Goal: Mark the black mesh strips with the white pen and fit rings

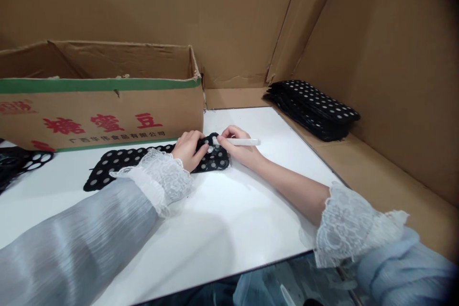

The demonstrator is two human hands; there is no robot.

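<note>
A black strip with pale round dots (118,161) lies flat on the white board, in front of the cardboard box. My left hand (189,149) rests on it with fingers spread, pressing it down toward its right end. In my right hand (241,147) is a slim white pen (244,142), gripped between thumb and fingers. The pen's tip end points left and is at the right end of the strip, close to my left thumb; whether it touches the strip I cannot tell.
An open cardboard box (125,105) with red lettering and a green band stands at the back left. A stack of black dotted pieces (311,107) lies at the right on cardboard. More black dotted material (21,165) sits at the far left. Cardboard walls (236,19) enclose the white tabletop (201,229).
</note>
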